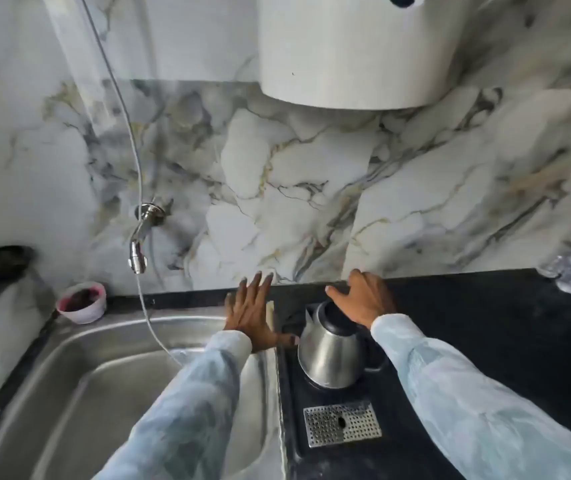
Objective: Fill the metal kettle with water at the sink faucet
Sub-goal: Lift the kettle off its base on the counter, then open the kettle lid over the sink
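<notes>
Far left, a pink-rimmed bowl (82, 302) sits on the ledge behind the steel sink (69, 393). The faucet (140, 244) juts from the marble wall above it, a thin stream running down. My left hand (251, 317) lies flat on the sink's right rim, fingers spread, holding nothing. Just right, the metal kettle (329, 351) stands on the black counter (484, 341), near a perforated drain plate (342, 423). My right hand (363, 299) hovers over the kettle's lid, fingers loosely spread, gripping nothing.

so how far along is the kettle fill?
Nothing done yet. The kettle sits on the black counter right of the sink, not under the faucet. In hand: right hand open over its lid; left hand flat on the sink rim. Left: lift, fill.
</notes>
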Demonstrator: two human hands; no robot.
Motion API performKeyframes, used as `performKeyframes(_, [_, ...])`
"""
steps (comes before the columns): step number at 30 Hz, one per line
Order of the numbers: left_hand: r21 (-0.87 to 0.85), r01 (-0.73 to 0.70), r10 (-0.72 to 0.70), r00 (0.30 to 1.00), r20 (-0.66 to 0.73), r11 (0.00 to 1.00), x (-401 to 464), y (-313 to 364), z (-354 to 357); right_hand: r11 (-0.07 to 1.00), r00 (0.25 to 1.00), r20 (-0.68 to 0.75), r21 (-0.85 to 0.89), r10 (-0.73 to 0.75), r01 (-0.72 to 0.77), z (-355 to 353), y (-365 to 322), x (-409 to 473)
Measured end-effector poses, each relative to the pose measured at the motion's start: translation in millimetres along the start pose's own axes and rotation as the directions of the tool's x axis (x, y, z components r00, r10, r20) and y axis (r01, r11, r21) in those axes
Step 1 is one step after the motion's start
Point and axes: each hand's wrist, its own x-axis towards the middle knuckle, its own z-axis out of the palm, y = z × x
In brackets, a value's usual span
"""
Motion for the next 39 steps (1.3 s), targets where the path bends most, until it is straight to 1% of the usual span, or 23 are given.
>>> performKeyframes(1, [-0.055,0.014,-0.008,0.993,0.116,0.998,3,17,21,0.998,0.998,0.037,-0.004,0.058,-0.058,4,18,0])
performKeyframes(4, [-0.228,0.108,-0.042,0.960,0.278,0.968,-3,49,59,0.983,0.968,0.174,0.001,0.179,-0.182,14,35,-13])
performKeyframes(6, [-0.366,0.178,-0.072,0.956,0.285,0.913,-2,63,74,0.975,0.946,0.248,0.020,0.209,-0.221,23,40,-16])
performKeyframes(7, [-0.430,0.207,-0.090,0.957,0.277,0.879,-1,65,81,0.973,0.943,0.254,0.027,0.216,-0.230,28,43,-15])
performKeyframes(9, [-0.501,0.234,-0.105,0.956,0.272,0.833,-2,67,85,0.970,0.941,0.254,0.035,0.225,-0.241,30,47,-13])
performKeyframes(12, [-0.614,0.230,-0.073,0.960,0.269,0.755,-4,69,80,0.984,0.958,0.234,0.021,0.168,-0.177,29,47,-8])
performKeyframes(15, [-0.693,0.238,-0.076,0.964,0.256,0.680,-1,62,61,0.998,0.991,0.118,-0.008,0.068,-0.068,20,30,-4])
performKeyframes(17, [-0.734,0.239,-0.094,0.968,0.233,0.635,1,50,43,0.999,0.999,0.034,0.041,-0.007,0.006,12,9,1])
performKeyframes(19, [-0.750,0.247,-0.137,0.969,0.207,0.613,3,23,19,0.987,0.994,-0.047,0.123,-0.101,0.106,9,-24,7])
performKeyframes(21, [-0.766,0.241,-0.173,0.970,0.170,0.596,-1,-13,-7,0.958,0.979,-0.088,0.208,-0.184,0.199,13,-64,10])
performKeyframes(23, [-0.747,0.249,-0.203,0.967,0.156,0.616,-8,-55,-31,0.933,0.973,-0.093,0.277,-0.211,0.229,31,-102,15])
performKeyframes(25, [-0.664,0.285,-0.217,0.958,0.186,0.691,-15,-91,-54,0.933,0.978,-0.048,0.294,-0.201,0.206,56,-126,20])
performKeyframes(26, [-0.598,0.329,-0.264,0.944,0.197,0.731,-18,-121,-67,0.932,0.978,-0.015,0.301,-0.208,0.203,75,-147,21])
performKeyframes(28, [-0.489,0.422,-0.386,0.905,0.179,0.763,-19,-170,-91,0.936,0.978,0.050,0.303,-0.204,0.180,107,-173,20])
performKeyframes(29, [-0.423,0.465,-0.457,0.880,0.129,0.777,-21,-190,-105,0.933,0.976,0.062,0.312,-0.209,0.179,122,-186,18])
performKeyframes(31, [-0.295,0.505,-0.538,0.842,-0.037,0.811,-17,-218,-129,0.924,0.971,0.054,0.324,-0.233,0.204,144,-211,12])
performKeyframes(32, [-0.290,0.507,-0.555,0.824,-0.112,0.811,-14,-225,-140,0.917,0.970,0.053,0.341,-0.238,0.207,152,-224,10])
performKeyframes(33, [-0.310,0.491,-0.556,0.813,-0.173,0.814,-10,-225,-147,0.913,0.971,0.052,0.355,-0.235,0.202,157,-234,7])
performKeyframes(35, [-0.248,0.470,-0.525,0.812,-0.253,0.847,3,-229,-155,0.897,0.971,0.042,0.395,-0.236,0.201,170,-260,3])
performKeyframes(37, [-0.137,0.468,-0.487,0.828,-0.276,0.873,20,-231,-152,0.877,0.974,0.038,0.445,-0.222,0.182,181,-277,5])
performKeyframes(39, [-0.036,0.475,-0.465,0.838,-0.287,0.879,37,-234,-146,0.856,0.983,0.040,0.498,-0.179,0.135,192,-288,13])
